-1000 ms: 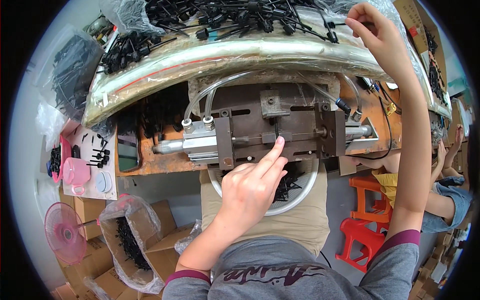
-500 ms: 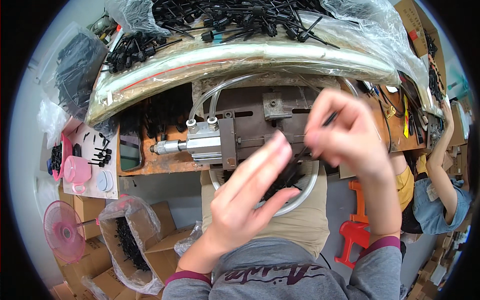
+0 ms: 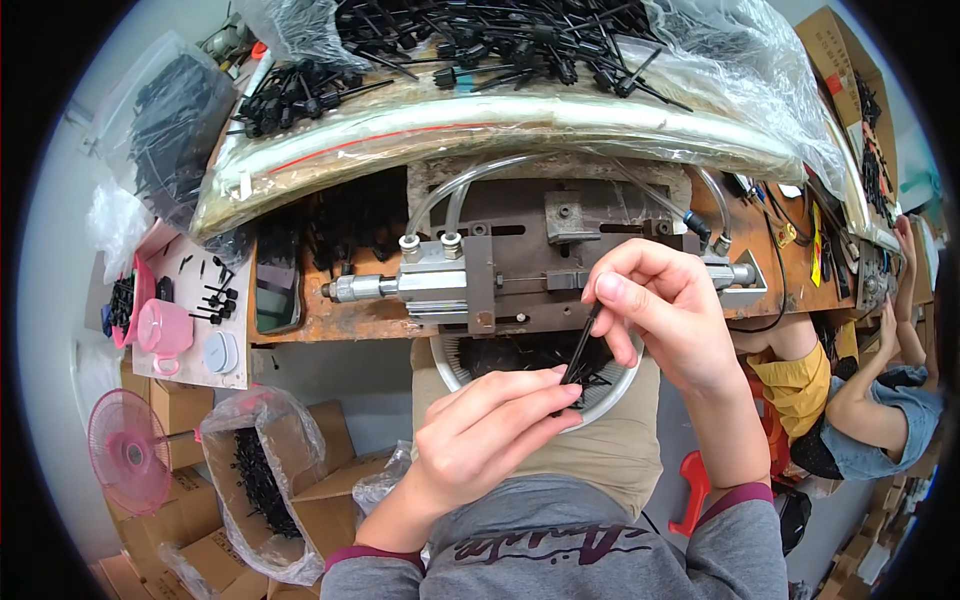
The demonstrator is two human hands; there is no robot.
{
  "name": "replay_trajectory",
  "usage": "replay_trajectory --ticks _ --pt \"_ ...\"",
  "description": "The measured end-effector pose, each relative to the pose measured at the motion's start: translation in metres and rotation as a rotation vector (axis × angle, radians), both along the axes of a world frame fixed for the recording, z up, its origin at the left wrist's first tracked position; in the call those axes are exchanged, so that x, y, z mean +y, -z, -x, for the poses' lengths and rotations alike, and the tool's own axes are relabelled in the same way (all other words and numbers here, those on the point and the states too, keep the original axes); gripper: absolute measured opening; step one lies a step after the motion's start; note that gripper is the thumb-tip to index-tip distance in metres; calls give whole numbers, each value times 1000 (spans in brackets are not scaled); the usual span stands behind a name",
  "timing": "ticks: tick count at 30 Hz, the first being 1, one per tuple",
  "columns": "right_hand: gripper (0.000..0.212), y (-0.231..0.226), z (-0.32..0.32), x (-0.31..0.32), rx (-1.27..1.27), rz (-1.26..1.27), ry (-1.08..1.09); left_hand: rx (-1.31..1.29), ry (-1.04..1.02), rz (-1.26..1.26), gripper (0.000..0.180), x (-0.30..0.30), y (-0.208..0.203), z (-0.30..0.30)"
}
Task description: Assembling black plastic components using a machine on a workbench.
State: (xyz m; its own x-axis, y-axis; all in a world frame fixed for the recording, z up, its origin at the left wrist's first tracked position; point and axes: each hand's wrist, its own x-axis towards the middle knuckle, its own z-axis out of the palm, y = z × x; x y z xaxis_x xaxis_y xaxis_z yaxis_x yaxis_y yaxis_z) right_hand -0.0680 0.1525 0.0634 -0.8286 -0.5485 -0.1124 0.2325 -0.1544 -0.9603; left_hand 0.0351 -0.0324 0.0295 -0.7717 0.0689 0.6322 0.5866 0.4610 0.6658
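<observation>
A thin black rod-like part point(image 3: 581, 348) slants between my two hands, above the lap. My right hand point(image 3: 665, 310) pinches its upper end between thumb and fingers. With fingertips pressed together, my left hand point(image 3: 490, 430) grips the lower end. Beneath my hands, a round white basket point(image 3: 618, 398) sits on my lap and holds loose black pieces. Just beyond is a dark metal fixture point(image 3: 520, 255) with a silver air cylinder point(image 3: 435, 283) on its left side. My right hand partly covers the fixture's right side.
A plastic-wrapped ledge point(image 3: 500, 125) spans the back, heaped with black stemmed parts point(image 3: 480, 40). At left are a pink mug point(image 3: 165, 327), a dark flat tablet-like object point(image 3: 278, 290) and a pink fan point(image 3: 130, 450). A lined carton point(image 3: 262, 480) stands below. Another person point(image 3: 875, 420) works at right.
My right hand has come down and my left hand has closed, so both now grip the black rod-like part. The view has shifted slightly, showing more of the fixture's right side.
</observation>
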Motion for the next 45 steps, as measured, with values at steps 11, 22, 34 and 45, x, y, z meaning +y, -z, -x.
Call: replay_trajectory --ticks 11,22,34,45 --pt "20 -46 30 -89 311 157 -11 -16 -163 -61 44 -41 2 -28" --pt "27 -178 100 -307 928 364 100 24 -205 -128 36 -59 -6 -55" --pt "26 -143 148 -193 752 -327 66 16 -333 -259 39 -89 5 -57" --pt "17 -55 66 -123 988 -330 -118 178 -643 -97 33 -113 -33 13"
